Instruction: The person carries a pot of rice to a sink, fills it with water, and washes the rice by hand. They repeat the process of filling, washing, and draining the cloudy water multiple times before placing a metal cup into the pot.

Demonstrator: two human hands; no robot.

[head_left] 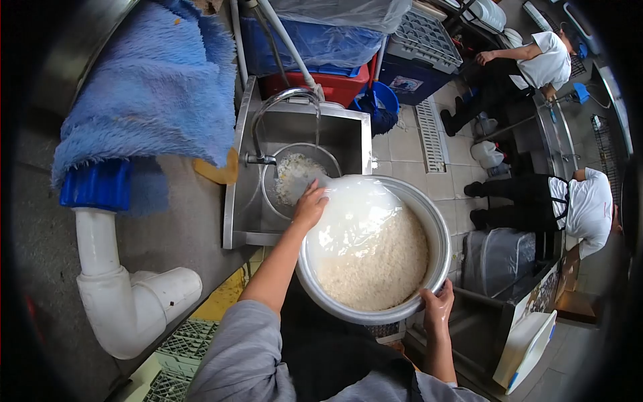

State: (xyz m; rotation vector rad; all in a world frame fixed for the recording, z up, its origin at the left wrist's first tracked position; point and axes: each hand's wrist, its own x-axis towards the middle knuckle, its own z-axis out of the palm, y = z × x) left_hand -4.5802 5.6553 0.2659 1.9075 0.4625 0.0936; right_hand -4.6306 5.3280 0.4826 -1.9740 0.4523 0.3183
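Observation:
A large round metal pot (439,221) of rice (375,264) and cloudy white water (358,211) is tilted toward the sink (244,224). My left hand (311,204) holds its rim on the sink side, fingers together where the water reaches the edge. At the lower right, my right hand (437,301) grips the rim with the fingers underneath. A round strainer or bowl (271,197) with whitish grains and bits inside sits in the sink, partly behind the pot's lip. Above it curves a metal faucet (284,94).
A shaggy blue cloth (147,94) and white pipe (100,248) are on the left. Behind the sink are a red bin (278,84), blue bucket (387,97) and dish rack (422,37). Two people (536,60) in white shirts stand at right, near a floor drain (431,137).

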